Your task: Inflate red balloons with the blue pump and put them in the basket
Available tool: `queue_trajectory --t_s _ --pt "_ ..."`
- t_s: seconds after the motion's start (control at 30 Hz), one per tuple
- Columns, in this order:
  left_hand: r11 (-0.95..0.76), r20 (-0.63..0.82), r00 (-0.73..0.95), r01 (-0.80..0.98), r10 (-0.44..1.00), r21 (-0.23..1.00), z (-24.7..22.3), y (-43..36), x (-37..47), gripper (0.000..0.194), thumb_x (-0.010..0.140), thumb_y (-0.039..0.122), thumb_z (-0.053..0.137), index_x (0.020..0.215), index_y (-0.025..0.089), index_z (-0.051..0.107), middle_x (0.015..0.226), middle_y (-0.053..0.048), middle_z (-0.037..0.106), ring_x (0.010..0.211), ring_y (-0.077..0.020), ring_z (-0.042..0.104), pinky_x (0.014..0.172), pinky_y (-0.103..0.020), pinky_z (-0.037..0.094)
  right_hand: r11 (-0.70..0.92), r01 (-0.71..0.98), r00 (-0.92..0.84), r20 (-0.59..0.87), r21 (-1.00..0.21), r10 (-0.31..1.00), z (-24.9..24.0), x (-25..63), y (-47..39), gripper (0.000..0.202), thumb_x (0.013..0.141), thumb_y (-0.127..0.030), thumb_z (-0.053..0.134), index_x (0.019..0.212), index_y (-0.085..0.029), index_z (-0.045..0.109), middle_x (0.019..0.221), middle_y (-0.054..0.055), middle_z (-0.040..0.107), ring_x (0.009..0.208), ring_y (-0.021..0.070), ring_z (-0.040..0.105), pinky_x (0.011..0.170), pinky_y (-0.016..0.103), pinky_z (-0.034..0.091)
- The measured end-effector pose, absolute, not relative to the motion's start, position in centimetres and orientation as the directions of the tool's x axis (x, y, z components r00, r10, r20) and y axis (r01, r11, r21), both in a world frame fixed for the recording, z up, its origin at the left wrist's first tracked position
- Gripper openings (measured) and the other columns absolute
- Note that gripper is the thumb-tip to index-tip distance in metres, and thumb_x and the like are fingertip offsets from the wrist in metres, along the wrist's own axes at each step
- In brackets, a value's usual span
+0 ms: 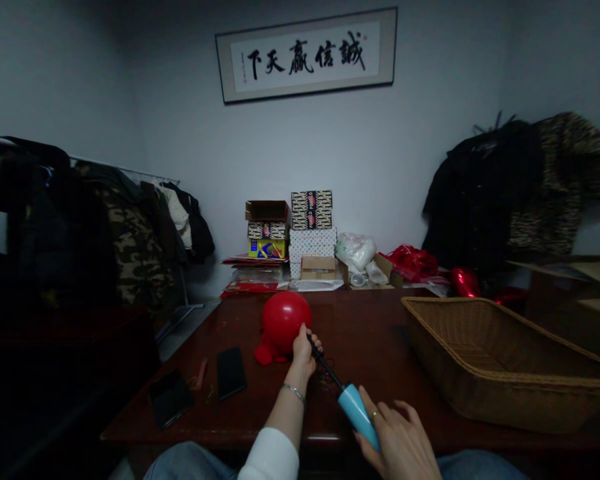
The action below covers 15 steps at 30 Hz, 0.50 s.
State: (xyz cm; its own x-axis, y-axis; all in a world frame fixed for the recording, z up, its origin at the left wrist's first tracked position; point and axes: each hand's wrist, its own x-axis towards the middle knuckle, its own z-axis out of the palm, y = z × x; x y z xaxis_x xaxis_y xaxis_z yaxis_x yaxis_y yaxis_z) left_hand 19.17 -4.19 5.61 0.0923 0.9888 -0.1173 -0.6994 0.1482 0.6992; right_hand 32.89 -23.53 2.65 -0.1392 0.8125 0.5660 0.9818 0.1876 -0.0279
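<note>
Our left hand (305, 348) is clamped where the round red balloon (287, 321) meets the black-and-blue cylindrical plastic pump (359, 415), neck hidden. Our right hand (403, 437) grips its blue barrel past the front table edge.

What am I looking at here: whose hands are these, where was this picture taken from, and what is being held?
No machine here: these are a person's bare hands, seen by a camera worn on their own head. The left hand closes around the black nozzle end of a blue hand pump, against a round red balloon; the fingers hide the join. The right hand grips the pump's blue body. On the brown table lie two flat dark phone-like devices and a wicker basket.
</note>
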Motion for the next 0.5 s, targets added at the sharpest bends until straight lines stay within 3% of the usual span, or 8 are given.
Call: queue_trajectory --t_s 0.5 --pt "0.165 -0.128 0.106 -0.687 0.986 0.708 5.7 -5.1 19.8 0.037 0.074 0.053 0.056 0.068 0.02 0.039 0.046 0.008 0.036 0.037 -0.0061 0.034 0.039 -0.019 0.026 0.129 0.989 -0.077 0.474 -0.078 0.877 5.1 31.2 -21.8 0.047 0.076 -0.027 0.053 0.123 -0.019 0.05 0.085 0.006 0.066 0.077 0.0195 0.061 0.086 0.038 0.026"
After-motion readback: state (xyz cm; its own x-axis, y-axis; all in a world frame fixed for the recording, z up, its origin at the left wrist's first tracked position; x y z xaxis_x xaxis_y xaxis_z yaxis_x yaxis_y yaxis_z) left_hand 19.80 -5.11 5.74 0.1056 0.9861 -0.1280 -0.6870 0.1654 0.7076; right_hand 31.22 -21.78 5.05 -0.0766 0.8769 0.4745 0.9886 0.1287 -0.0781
